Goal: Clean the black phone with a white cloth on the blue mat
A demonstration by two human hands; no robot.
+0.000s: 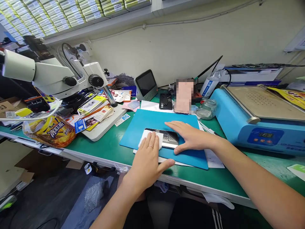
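A phone (170, 139) lies flat on a blue mat (140, 122), its glossy dark face with a pale strip along the near edge. My left hand (147, 159), a ring on one finger, rests with straight fingers on a folded white wipe (160, 139), pressing it on the phone's left part. That part of the phone is hidden. At the phone's right end is my right hand (189, 136), fingers and thumb spread; the fingers reach along the far edge and the thumb is at the near right corner. Whether it touches the phone, I cannot tell.
A microscope (62, 76) and a bottle of brown drink (51, 130) stand at left. Behind the mat are a small display (146, 84), a black phone (166, 101) and a glass jar (206, 109). A blue heating plate machine (240, 124) stands at right.
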